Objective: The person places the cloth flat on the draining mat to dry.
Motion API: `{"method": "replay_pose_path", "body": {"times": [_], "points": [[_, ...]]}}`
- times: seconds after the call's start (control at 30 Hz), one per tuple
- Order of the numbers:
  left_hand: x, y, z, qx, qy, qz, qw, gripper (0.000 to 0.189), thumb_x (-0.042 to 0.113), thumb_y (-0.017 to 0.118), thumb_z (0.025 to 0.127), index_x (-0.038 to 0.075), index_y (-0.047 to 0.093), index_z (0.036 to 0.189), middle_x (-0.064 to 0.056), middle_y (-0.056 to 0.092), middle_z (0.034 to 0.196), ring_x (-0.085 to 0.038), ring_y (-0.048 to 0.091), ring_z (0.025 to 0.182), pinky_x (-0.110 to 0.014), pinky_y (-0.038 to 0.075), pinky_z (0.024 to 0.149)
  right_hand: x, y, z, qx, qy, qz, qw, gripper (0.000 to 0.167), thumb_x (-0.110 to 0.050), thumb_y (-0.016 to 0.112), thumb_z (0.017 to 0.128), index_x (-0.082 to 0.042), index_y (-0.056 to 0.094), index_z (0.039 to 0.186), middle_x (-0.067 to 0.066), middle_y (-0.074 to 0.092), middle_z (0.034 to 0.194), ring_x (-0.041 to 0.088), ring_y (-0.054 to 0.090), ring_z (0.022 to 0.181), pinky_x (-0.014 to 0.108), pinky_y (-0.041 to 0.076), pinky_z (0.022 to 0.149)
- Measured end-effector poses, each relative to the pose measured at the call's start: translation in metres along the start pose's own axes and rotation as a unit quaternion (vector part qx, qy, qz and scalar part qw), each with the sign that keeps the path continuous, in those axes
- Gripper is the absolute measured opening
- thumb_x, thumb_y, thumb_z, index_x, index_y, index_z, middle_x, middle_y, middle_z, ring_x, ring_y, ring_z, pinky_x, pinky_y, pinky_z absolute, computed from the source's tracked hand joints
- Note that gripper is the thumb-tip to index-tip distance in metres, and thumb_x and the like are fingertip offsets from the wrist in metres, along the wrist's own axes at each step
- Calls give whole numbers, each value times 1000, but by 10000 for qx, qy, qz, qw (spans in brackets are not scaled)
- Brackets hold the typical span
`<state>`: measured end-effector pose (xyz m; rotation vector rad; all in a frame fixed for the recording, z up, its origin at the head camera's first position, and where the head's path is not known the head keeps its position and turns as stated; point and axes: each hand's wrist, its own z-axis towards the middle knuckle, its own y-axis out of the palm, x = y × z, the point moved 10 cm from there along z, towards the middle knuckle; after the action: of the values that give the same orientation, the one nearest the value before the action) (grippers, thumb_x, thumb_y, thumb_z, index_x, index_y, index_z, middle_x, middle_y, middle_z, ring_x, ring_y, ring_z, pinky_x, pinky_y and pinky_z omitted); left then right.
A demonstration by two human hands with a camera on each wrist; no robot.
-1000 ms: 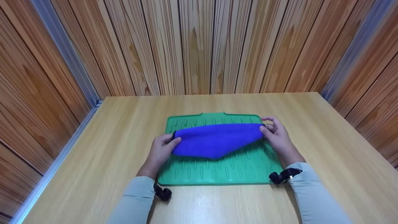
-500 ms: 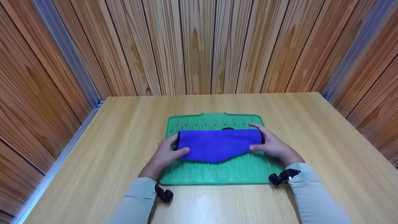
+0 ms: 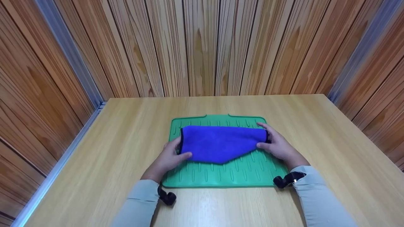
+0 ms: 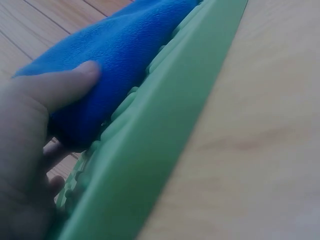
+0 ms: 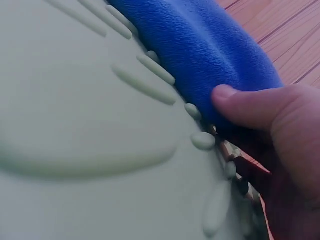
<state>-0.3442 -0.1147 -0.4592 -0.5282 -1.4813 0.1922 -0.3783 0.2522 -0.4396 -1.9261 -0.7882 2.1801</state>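
A folded blue cloth [image 3: 221, 143] with a fleecy surface and black edging stands over the green mat [image 3: 217, 181], its lower edge coming to a blunt point. My left hand [image 3: 167, 159] holds its left end, thumb on the near face and fingers behind. At the right end, my right hand [image 3: 279, 148] grips it the same way, the index finger sticking up past the edge. Up close, the left wrist view shows the left thumb pressed on the cloth [image 4: 125, 50] just over the mat's raised ridges. The fingers behind the cloth are mostly hidden.
The green mat, covered in raised oval ridges, lies on a light wooden table [image 3: 132, 126]. Wood-plank walls [image 3: 202, 47] rise behind and at both sides. Black wrist cameras [image 3: 166, 198] sit at both grey-blue sleeves [image 3: 318, 195].
Both hands have closed in slightly, thumbs now lower on the cloth. Its top edge dipped, then rose again. A black curved piece seen behind it half a second ago is now hidden.
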Motion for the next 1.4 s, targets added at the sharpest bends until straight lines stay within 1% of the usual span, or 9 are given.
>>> {"method": "replay_pose_path", "body": {"times": [0.17, 0.33, 0.53, 0.73, 0.87, 1.03, 1.2, 1.3, 1.4], "points": [[13, -2, 1, 99, 540, -181, 9983, 67, 29, 58, 104, 18, 24, 162, -9, 34, 162, -32, 27, 150, -51, 26, 118, -6, -13, -2, 533, -163, 724, 9958, 70, -11, 63, 100, -22, 26, 160, 16, 68, 128, 15, 64, 115, 21, 45, 95], [25, -6, 3, 308, 1103, -606, 9916, 59, 16, 48, 108, 8, 22, 161, -13, 31, 162, -29, 27, 150, -48, 26, 118, -20, -22, -5, 976, -465, 1297, 9856, 67, -19, 65, 100, -17, 30, 157, 6, 72, 121, 14, 68, 107, 22, 51, 91], [20, -3, 2, 186, 830, -543, 9949, 66, 22, 54, 106, 11, 20, 161, -15, 31, 162, -33, 32, 148, -50, 30, 117, -29, -31, -8, 1579, -658, 1334, 9762, 57, -21, 67, 98, -14, 40, 148, 1, 71, 96, 12, 65, 82, 22, 51, 68], [0, 3, -2, -120, -162, 54, 9998, 98, 40, 79, 87, 27, 19, 163, -11, 29, 162, -34, 27, 145, -58, 33, 113, -25, -16, -2, 974, -808, 976, 9871, 50, -13, 64, 100, -6, 42, 145, 10, 74, 106, 12, 69, 92, 24, 55, 77], [-2, 5, -1, -170, -247, 239, 9993, 109, 36, 87, 80, 30, 16, 163, -11, 25, 164, -35, 17, 149, -61, 26, 115, -17, -7, -2, 466, -592, 655, 9950, 62, -13, 70, 96, -7, 39, 150, 21, 66, 127, 22, 65, 113, 26, 50, 91], [-2, 4, 0, -123, -340, 379, 9986, 112, 32, 88, 80, 32, 13, 163, -9, 22, 166, -36, 14, 151, -61, 26, 116, -9, 6, -2, -328, -330, 105, 9989, 92, -10, 83, 83, -16, 30, 158, 28, 38, 152, 43, 42, 135, 49, 37, 107], [0, 2, 3, 20, -153, 415, 9990, 82, 32, 81, 87, 17, 39, 157, -11, 41, 156, -35, 27, 145, -55, 29, 116, -3, 11, -4, -690, -74, 95, 9975, 99, -5, 80, 85, -24, 20, 161, 24, 21, 162, 46, 23, 147, 60, 22, 115], [4, 1, 5, 81, 69, 359, 9993, 39, 32, 76, 92, 10, 68, 123, -8, 60, 131, -32, 40, 131, -50, 34, 108, -1, 8, -5, -598, 34, 206, 9980, 90, -3, 73, 91, -24, 20, 162, 27, 38, 155, 43, 36, 143, 58, 26, 114], [7, 0, 6, 105, 250, 250, 9993, 19, 30, 72, 95, 13, 69, 91, -4, 63, 110, -28, 45, 115, -45, 34, 97, -2, 2, -6, -375, 68, 266, 9989, 80, -7, 66, 98, -23, 21, 162, 27, 57, 139, 36, 53, 131, 49, 33, 110]]}}
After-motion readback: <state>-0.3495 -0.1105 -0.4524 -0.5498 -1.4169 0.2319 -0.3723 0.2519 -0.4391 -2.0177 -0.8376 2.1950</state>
